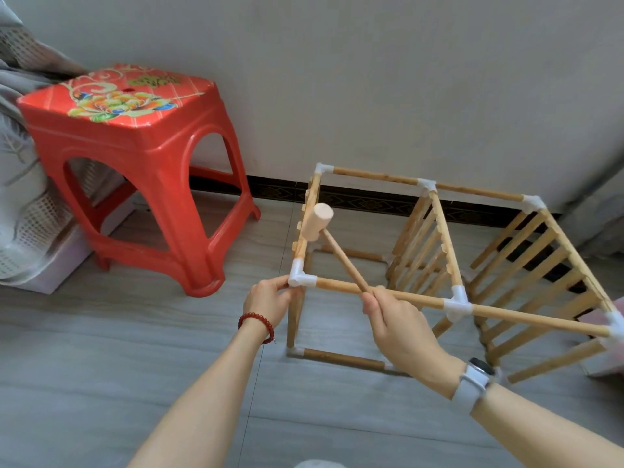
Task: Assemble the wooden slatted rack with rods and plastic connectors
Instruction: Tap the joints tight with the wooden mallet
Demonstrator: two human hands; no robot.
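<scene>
The wooden slatted rack [435, 231] stands on the floor at centre right, a frame of rods joined by white plastic connectors with slatted panels between. My left hand [268, 300] pinches the near-left top corner connector [300, 278]. My right hand [396, 324] grips the handle of a small wooden mallet [317, 221], whose head hangs raised above the left top rod, a little beyond that connector. The near top rod [388, 294] runs right from the connector to a middle connector [457, 303].
A red plastic stool [135, 163] stands to the left against the wall. Grey fabric and a white perforated basket [30, 224] lie at the far left. The floor is grey tile; a pale wall [371, 79] with a dark skirting strip is close behind the rack.
</scene>
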